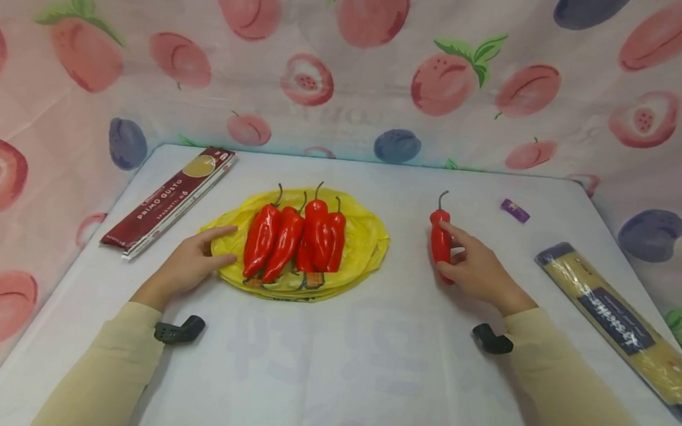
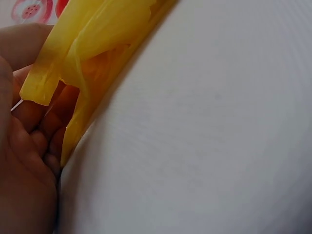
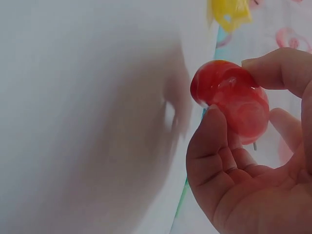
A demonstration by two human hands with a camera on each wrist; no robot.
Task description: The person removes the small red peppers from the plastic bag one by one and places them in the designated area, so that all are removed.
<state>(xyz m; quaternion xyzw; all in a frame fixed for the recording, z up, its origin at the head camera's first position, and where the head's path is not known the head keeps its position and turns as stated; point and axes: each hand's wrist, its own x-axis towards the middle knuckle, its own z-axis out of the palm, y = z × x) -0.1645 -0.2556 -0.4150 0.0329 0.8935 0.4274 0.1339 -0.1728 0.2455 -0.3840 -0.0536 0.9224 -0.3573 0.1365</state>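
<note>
The right hand pinches a pepper between thumb and fingers, to the right of the yellow bag, its stem pointing away from the person. The left hand has thumb and forefinger apart at the bag's left edge; whether it grips the plastic I cannot tell. Several other peppers lie side by side on the bag, between the hands.
</note>
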